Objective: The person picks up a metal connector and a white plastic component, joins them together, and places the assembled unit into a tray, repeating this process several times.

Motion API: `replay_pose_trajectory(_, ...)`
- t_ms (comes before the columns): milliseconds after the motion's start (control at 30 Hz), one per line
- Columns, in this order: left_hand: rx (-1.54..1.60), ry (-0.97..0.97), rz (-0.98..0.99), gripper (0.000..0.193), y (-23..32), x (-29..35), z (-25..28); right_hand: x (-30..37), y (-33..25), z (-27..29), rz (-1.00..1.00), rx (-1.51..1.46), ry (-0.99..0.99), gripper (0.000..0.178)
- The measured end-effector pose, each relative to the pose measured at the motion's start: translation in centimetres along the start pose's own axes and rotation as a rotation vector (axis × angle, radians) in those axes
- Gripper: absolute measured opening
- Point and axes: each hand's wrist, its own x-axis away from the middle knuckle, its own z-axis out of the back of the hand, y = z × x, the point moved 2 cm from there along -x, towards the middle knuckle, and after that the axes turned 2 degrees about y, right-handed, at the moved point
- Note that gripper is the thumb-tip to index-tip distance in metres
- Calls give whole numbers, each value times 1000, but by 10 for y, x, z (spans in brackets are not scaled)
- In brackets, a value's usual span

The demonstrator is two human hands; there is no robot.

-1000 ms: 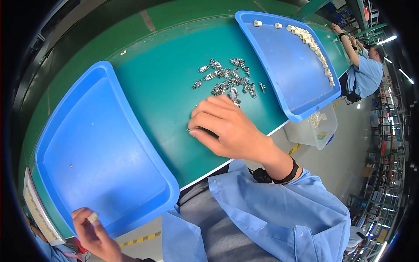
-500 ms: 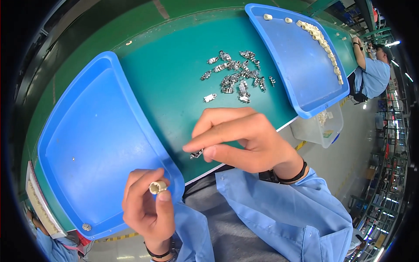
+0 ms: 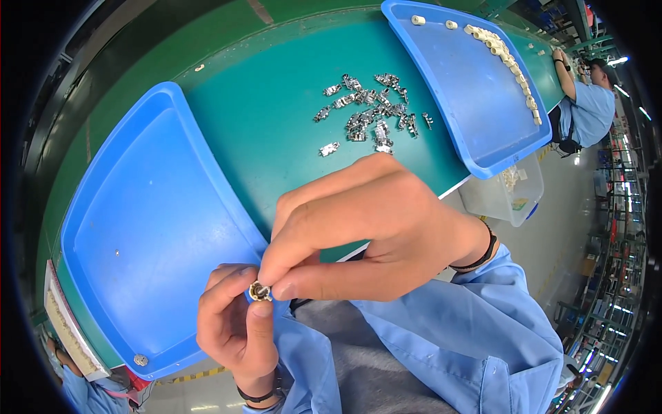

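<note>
My left hand (image 3: 238,334) is closed, pinching a small cream hollow cylinder (image 3: 256,296) between thumb and fingers, its open end up. Above it my right hand (image 3: 379,238) comes in from the right, thumb and forefinger pressed together on a small shiny metal part (image 3: 264,290) at the cylinder's mouth. Fingertips partly hide that metal part, so how far it sits inside I cannot tell. Farther off, a loose heap of similar silvery metal parts (image 3: 358,126) lies on the green tabletop (image 3: 276,131).
At my left stands a large blue tray (image 3: 155,207) with a small round greyish piece (image 3: 141,360) in its near corner. Another blue tray (image 3: 448,76), far right, holds a row of cream cylinders (image 3: 510,63). Beneath it is a clear plastic bin (image 3: 507,196). A co-worker (image 3: 593,103) sits beyond.
My right hand has moved left and down with the metal part, bringing it to the mouth of the cream cylinder. My left hand has stayed nearly in place, still holding the cylinder.
</note>
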Motion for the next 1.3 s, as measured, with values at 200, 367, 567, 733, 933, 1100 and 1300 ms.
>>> replay_pose_trajectory(200,26,-33,-42,30,-2,-2,1,-4,-1,-3,-27,79,-19,8)
replay_pose_trajectory(367,27,-41,-52,31,-2,-2,1,-6,-3,-8,-1,144,-16,5)
replay_pose_trajectory(567,36,-57,-59,31,-4,-1,2,-4,1,-11,76,205,-16,6)
replay_pose_trajectory(733,7,-63,-69,31,-3,-3,1,-3,-2,-9,54,268,-43,9)
replay_pose_trajectory(933,-16,-78,-92,30,-1,-5,-1,0,2,-8,117,278,-33,16)
replay_pose_trajectory(1100,-27,-80,-105,30,0,-6,-2,-2,-2,0,144,313,-120,12)
replay_pose_trajectory(1300,-38,-101,-92,29,0,-5,-3,1,0,-1,154,327,-153,12)
